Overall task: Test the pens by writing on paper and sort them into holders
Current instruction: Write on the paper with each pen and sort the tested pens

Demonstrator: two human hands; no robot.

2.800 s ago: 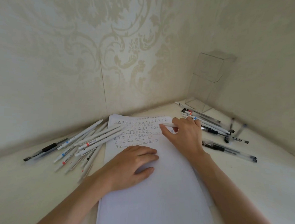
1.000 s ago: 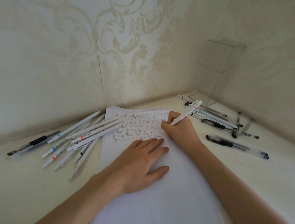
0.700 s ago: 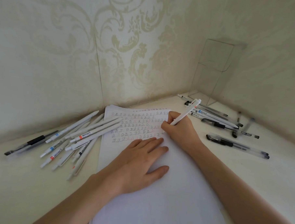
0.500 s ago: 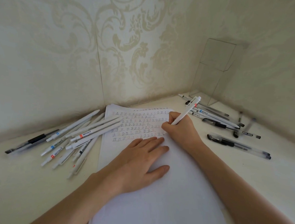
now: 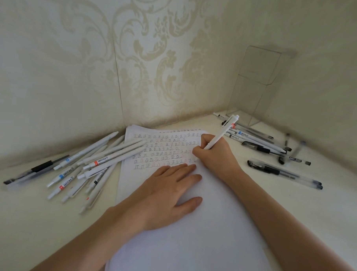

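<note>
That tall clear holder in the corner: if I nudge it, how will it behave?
The clear holder looks tall and narrow with nothing visible inside, so it is probably light and apt to tip if pushed high up. Its thin transparent sides suggest rigid plastic, likely smooth and slippery. The corner walls close behind may keep it from falling backward.

The tip of the white pen (image 5: 221, 132) hides behind the right hand (image 5: 215, 157), the paper (image 5: 199, 249) runs off the bottom edge, and print on the piled pens (image 5: 115, 155) is too small to read.
</note>
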